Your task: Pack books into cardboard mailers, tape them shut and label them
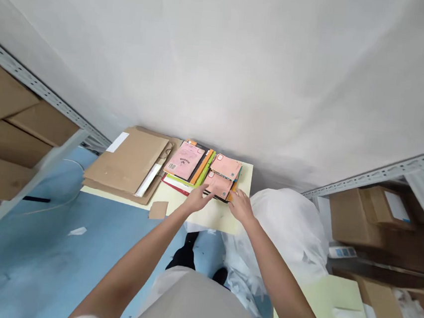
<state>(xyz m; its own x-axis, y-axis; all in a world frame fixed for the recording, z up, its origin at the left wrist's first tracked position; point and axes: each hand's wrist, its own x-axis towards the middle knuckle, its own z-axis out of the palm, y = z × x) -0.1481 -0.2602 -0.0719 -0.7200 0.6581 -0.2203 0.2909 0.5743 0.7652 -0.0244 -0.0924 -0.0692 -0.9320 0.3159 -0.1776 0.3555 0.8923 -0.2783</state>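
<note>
Two piles of small pink booklets lie on a pale yellow table. My left hand reaches to the lower left corner of the nearer pink booklet, its fingers spread and lying at the cover. On the other side, my right hand has its fingertips at that pile's right edge, fingers stretched and slightly apart. Neither hand appears to grip anything. Just behind is another pink booklet. To the left sits a stack of colourful books topped by a larger pink book.
Flattened brown cardboard covers the left of the table; a small cardboard piece overhangs its front edge. A large white plastic bag stands at the right. Shelves with cartons flank both sides, and a wall rises behind.
</note>
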